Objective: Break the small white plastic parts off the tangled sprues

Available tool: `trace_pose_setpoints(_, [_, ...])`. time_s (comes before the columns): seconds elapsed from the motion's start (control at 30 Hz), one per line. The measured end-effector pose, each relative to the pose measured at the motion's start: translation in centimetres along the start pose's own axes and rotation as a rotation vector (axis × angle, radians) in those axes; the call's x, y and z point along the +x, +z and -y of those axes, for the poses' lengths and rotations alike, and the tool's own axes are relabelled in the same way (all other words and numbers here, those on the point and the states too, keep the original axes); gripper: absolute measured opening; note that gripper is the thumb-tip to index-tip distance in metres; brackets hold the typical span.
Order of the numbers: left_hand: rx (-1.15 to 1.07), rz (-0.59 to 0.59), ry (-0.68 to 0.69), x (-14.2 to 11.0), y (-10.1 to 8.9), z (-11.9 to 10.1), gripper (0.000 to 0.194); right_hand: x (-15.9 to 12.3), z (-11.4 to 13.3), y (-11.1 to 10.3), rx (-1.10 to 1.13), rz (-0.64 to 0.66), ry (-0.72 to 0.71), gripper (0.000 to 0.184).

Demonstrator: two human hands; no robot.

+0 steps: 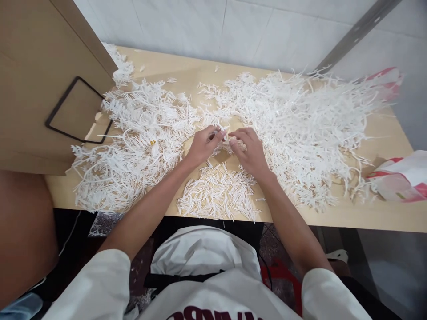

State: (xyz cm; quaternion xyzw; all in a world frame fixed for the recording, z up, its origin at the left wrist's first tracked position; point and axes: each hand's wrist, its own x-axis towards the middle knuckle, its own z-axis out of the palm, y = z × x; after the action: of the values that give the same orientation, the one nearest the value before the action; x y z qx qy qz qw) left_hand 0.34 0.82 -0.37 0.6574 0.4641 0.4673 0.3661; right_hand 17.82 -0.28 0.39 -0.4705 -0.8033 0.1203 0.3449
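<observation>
My left hand [204,144] is closed, its thumb and fingers pinched on a small branched white plastic piece [224,129]. Close beside it on the right, my right hand [249,151] has curled fingers, with thumb and index tips drawn near each other. Whatever those tips hold is too small to make out. Below both hands, near the table's front edge, lies a low pile of short thin white plastic sticks [218,191]. A heap of branched white plastic pieces [300,120] spreads to the right of my right hand. Another white heap [136,146] lies to the left.
A cardboard box [40,89] stands at the left, with a black rectangular frame [55,106] against it. Red and white plastic bags [405,178] lie at the right end of the table [383,218]. A tiled wall [200,26] runs behind. Someone's bare limb [23,231] shows at left.
</observation>
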Motion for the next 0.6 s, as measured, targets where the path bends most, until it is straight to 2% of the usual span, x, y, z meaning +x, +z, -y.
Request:
trace_pose_setpoints(0.17, [-0.05, 0.045, -0.046, -0.2, -0.1, -0.4, 0.036, -0.3, 0.6, 0.3, -0.067, 0.103, -0.016, 0.029])
trace_pose_setpoints(0.33, [0.039, 0.047, 0.019, -0.3, 0.4, 0.1, 0.026, -0.2, 1.1, 0.0, -0.197, 0.119, -0.121, 0.038])
trace_pose_setpoints(0.43, [0.058, 0.089, 0.042, -0.4, 0.7, 0.4, 0.024, -0.3, 1.4, -0.1, -0.265, 0.139, -0.193, 0.039])
trace_pose_setpoints(0.5, [0.058, 0.077, 0.028, -0.3, 0.7, 0.4, 0.024, -0.5, 1.8, 0.0, -0.199, 0.127, -0.242, 0.039])
trace_pose_setpoints(0.6, [0.014, -0.009, -0.037, 0.0, 0.4, 0.4, 0.027, -1.0, 2.4, 0.4, -0.044, 0.102, -0.321, 0.04])
